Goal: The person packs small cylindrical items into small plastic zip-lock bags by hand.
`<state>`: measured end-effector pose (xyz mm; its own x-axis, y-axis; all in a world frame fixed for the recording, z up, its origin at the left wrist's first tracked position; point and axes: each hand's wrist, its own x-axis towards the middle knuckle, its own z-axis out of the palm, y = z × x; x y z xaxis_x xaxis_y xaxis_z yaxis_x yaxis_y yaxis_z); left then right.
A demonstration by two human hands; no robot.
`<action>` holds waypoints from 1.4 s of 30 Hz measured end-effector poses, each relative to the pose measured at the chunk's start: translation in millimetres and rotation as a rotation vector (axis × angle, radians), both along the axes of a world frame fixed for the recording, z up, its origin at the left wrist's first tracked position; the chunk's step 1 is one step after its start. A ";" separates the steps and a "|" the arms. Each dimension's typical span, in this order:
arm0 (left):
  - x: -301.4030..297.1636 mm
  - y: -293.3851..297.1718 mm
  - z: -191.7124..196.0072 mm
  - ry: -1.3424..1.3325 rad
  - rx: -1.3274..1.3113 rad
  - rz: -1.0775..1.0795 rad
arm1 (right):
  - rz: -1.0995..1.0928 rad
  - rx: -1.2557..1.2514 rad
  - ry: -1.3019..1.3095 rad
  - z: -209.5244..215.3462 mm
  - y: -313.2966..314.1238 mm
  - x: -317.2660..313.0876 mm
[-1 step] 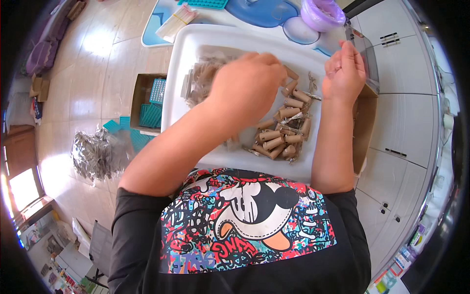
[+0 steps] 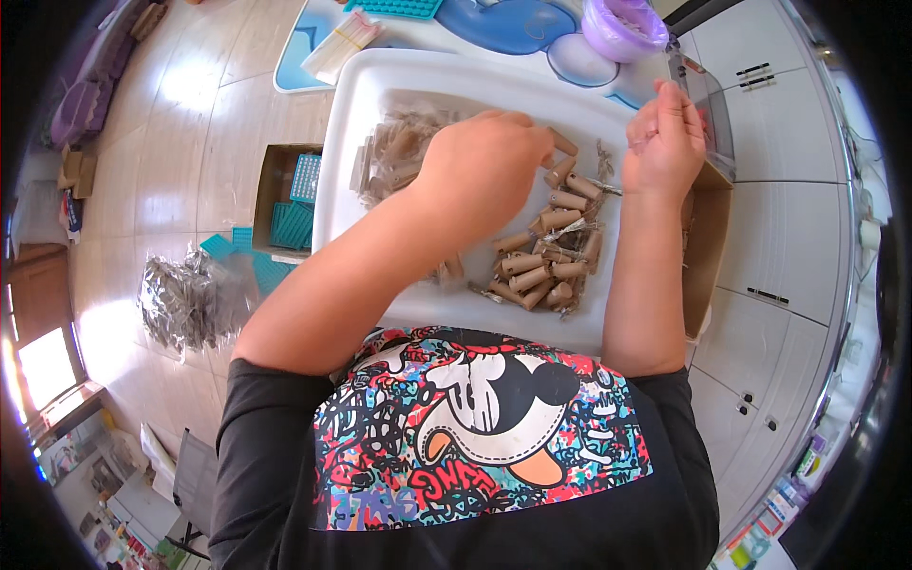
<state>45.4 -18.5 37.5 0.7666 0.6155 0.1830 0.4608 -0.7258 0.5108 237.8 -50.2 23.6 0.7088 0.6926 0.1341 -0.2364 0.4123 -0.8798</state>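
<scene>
A white tray [image 2: 380, 85] lies in front of me. It holds a pile of small brown paper rolls [image 2: 546, 261], some tied with twine, and a stack of flat brown paper pieces [image 2: 389, 157] at its left. My left hand [image 2: 475, 171] reaches over the tray's middle, fingers pinched on one brown roll [image 2: 562, 142] just above the pile. My right hand [image 2: 665, 138] hovers at the tray's right edge with its fingers curled shut; I cannot see anything in it.
A purple bowl [image 2: 622, 24], a blue mat [image 2: 513, 24] and a teal mould [image 2: 394, 8] lie beyond the tray. On the floor at left are a cardboard box [image 2: 285, 195] with teal pieces and a crumpled plastic bag [image 2: 185, 299]. A brown box [image 2: 708, 237] and white cabinets [image 2: 788, 237] stand at right.
</scene>
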 end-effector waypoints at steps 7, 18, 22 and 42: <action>-4.5 23.9 -42.5 0.315 -0.270 0.048 | 0.068 -0.084 0.028 -9.2 5.1 -4.8; 0.4 -16.1 -46.4 0.852 -0.115 -0.205 | 0.132 -0.129 -0.017 -14.0 5.2 -12.9; -3.9 -24.8 -57.2 0.860 -0.076 -0.094 | 0.145 -0.171 -0.077 -11.9 6.0 -17.0; -41.7 1.9 -25.4 -0.411 -0.359 0.231 | 0.852 -0.418 -0.476 -8.3 -12.1 -42.3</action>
